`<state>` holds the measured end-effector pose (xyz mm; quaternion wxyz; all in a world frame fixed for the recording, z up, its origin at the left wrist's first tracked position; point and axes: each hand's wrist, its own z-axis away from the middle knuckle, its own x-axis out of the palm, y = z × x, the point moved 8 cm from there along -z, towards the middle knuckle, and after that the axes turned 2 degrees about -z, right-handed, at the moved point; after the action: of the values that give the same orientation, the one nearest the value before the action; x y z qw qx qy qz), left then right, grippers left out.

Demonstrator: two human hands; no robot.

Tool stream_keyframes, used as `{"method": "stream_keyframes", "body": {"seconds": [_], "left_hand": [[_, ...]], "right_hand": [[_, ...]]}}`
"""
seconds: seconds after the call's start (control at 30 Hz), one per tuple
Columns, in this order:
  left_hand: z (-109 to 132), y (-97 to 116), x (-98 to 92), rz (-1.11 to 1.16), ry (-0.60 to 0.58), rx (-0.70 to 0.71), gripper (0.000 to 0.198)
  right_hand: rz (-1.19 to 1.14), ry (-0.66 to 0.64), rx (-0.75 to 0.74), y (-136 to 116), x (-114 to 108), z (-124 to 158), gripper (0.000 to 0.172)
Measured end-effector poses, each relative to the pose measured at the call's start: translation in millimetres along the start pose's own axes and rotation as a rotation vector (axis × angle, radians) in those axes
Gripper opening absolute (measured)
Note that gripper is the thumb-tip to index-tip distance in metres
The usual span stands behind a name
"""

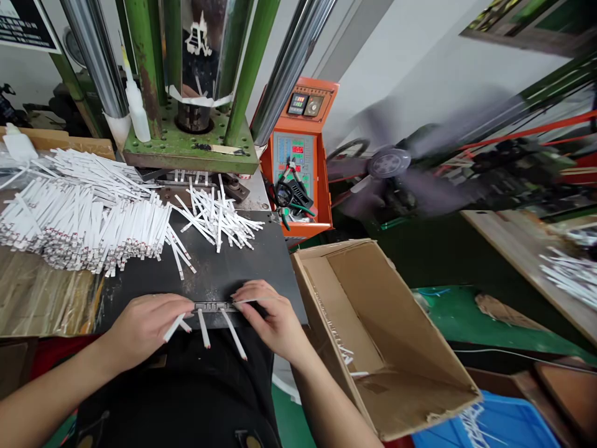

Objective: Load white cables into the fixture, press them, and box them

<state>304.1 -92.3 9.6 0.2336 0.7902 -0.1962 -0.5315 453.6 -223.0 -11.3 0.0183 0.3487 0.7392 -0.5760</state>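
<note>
A green steel press (186,146) with chrome columns fills 12 o'clock, and an orange control box (298,180) stands at 1 o'clock. A fan (387,163) spins, blurred, at 2 o'clock. At 4 o'clock sits an open cardboard box (387,336), with a blue crate (489,423) beyond it at 5 o'clock.

On the bench, a black mat (219,267) lies directly ahead. A large stack of white strips (79,218) with red-marked ends sits at 10 o'clock, partly overlapping the mat's edge. A loose heap of strips (217,218) lies at 12 o'clock on the mat. A plastic squeeze bottle (137,109) stands on the press plate, and green-handled pliers (291,193) rest against the control box.

The work in hand is at a slotted metal jig (212,306) at the mat's near edge, with three strips (203,328) projecting toward the person from under it. The left hand (147,330) lies palm down, fingers curled onto the jig's left end. The right hand (268,317) mirrors it at the right end, and a further strip (247,301) runs beneath its fingers. Together they hold the jig between them.

Red digits glow on the control box's readout (298,104), too small to read. No brand can be made out.
</note>
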Motion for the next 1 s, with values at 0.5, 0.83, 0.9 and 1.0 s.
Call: {"method": "stream_keyframes", "body": {"seconds": [0.5,0.83,0.9,1.0], "left_hand": [[8.8,-43.5,-69.3,-0.117,0.139,-0.289,0.024],[-12.2,-22.0,-28.1,0.267,-0.051,-0.383,0.026],[-15.2,-30.8,-34.5,0.198,0.01,-0.435,0.03],[-23.0,-58.5,-40.2,0.185,0.038,-0.618,0.054]], "right_hand": [[0.363,-0.099,-0.103,-2.8,12.8,11.8,0.023],[0.325,-0.035,-0.094,8.1,8.8,21.3,0.02],[0.274,-0.106,-0.076,6.9,2.7,18.9,0.024],[0.141,-0.217,-0.029,4.4,-4.6,0.0,0.027]]}}
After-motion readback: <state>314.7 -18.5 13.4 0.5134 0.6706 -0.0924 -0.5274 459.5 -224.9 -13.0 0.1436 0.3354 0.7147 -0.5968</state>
